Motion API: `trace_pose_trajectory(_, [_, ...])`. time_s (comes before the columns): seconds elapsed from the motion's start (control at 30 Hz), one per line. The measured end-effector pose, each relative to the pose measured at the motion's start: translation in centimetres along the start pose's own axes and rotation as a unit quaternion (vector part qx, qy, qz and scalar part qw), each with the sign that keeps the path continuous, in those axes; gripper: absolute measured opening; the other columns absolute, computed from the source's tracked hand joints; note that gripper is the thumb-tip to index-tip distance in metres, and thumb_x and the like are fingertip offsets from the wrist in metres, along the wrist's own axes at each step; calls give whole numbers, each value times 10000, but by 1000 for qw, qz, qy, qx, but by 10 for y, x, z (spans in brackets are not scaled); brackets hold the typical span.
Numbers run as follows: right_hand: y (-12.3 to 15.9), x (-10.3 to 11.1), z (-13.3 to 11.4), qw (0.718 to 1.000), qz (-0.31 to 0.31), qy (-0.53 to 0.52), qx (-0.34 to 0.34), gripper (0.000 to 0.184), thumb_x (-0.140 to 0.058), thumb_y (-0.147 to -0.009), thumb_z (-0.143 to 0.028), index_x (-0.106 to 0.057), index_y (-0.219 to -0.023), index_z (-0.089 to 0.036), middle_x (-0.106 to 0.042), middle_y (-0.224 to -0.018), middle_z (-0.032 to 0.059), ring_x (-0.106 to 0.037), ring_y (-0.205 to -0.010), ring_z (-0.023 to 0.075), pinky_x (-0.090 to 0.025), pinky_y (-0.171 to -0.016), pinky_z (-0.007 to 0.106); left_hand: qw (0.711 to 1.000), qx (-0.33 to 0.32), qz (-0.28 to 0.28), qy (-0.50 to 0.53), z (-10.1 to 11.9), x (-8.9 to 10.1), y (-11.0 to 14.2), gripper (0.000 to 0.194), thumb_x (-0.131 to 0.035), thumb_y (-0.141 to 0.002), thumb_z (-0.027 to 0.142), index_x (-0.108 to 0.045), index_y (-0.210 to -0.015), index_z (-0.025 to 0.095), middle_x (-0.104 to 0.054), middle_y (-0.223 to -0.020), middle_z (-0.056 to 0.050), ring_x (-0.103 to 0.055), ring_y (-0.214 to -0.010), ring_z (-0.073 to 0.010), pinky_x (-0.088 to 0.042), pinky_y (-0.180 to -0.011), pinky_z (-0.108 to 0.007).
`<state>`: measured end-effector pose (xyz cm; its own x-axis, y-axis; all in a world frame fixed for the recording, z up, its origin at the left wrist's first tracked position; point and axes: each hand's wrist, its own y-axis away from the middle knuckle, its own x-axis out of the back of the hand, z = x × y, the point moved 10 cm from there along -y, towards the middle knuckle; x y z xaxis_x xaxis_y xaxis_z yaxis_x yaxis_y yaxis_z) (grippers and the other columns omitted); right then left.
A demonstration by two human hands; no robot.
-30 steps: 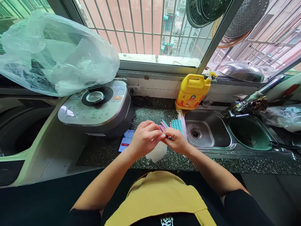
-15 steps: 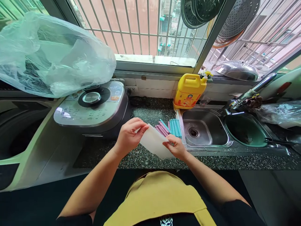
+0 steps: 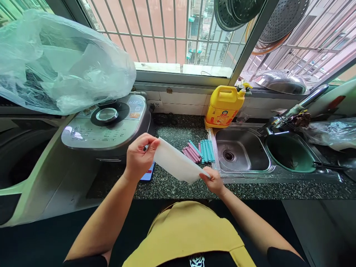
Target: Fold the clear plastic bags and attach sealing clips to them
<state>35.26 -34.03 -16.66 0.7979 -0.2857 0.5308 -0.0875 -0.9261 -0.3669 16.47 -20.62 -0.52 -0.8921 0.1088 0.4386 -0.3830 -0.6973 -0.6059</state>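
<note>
A small translucent white plastic bag (image 3: 178, 163) is stretched flat between both hands above the dark speckled counter (image 3: 178, 185). My left hand (image 3: 139, 157) pinches the bag's upper left corner. My right hand (image 3: 214, 180) pinches its lower right corner. Behind the bag, several pink and teal sealing clips (image 3: 198, 150) lie in a row on the counter beside the sink. A phone (image 3: 148, 174) lies on the counter, partly hidden by my left hand.
A silver pressure cooker (image 3: 107, 126) stands at the left, with a large clear plastic bag (image 3: 63, 63) above it. A yellow jug (image 3: 224, 107) stands by the window. To the right are a steel sink (image 3: 240, 154), a green basin (image 3: 290, 154) and a tap (image 3: 297, 109).
The hands were together at the counter's middle. They have moved apart, the left one leftward and the right one nearer, pulling the white bag out flat between them.
</note>
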Motion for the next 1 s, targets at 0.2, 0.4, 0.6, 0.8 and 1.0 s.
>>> trace_pose_trajectory(0.2, [-1,-3,-7,998,-61,19,10,405,-461,-846,-550,-605,-944,-185,-621,-796,69,-551,-734,189,-443,-661,322,993,-88,-67,-47,23,-27,9,191,-508,-861,196,-582,-690,155,-557,-657,-17,-514,-609,-109,-418,-576,-220])
trace_pose_trajectory(0.4, [-51,10,-73,992,-14,18,120,296,-556,-828,-424,-584,-1012,-193,-636,-897,86,-564,-842,212,-450,-760,362,962,-191,-149,-124,50,-73,31,276,-451,-898,255,-591,-681,159,-585,-642,-30,-495,-605,-134,-375,-577,-259])
trace_pose_trajectory(0.6, [-71,-6,-98,983,2,18,181,236,-466,-892,-240,-551,-676,-192,-560,-636,29,-484,-608,146,-397,-589,297,932,-195,-211,-221,52,-86,37,229,-478,-878,304,-593,-739,162,-616,-698,-39,-518,-697,-173,-366,-680,-312])
trace_pose_trajectory(0.8, [-57,-13,-80,982,15,34,185,211,-483,-886,-225,-563,-694,-188,-585,-676,43,-504,-654,157,-397,-599,299,925,-241,-191,-224,61,-69,30,232,-486,-871,208,-560,-653,176,-626,-681,-17,-506,-695,-157,-342,-660,-293])
trace_pose_trajectory(1.0, [-3,-36,-18,985,-21,95,144,279,-426,-914,-234,-558,-672,-188,-559,-617,37,-476,-603,155,-378,-562,287,933,-238,-159,-218,54,-44,20,227,-506,-877,243,-574,-670,177,-651,-699,-14,-511,-728,-159,-333,-652,-289])
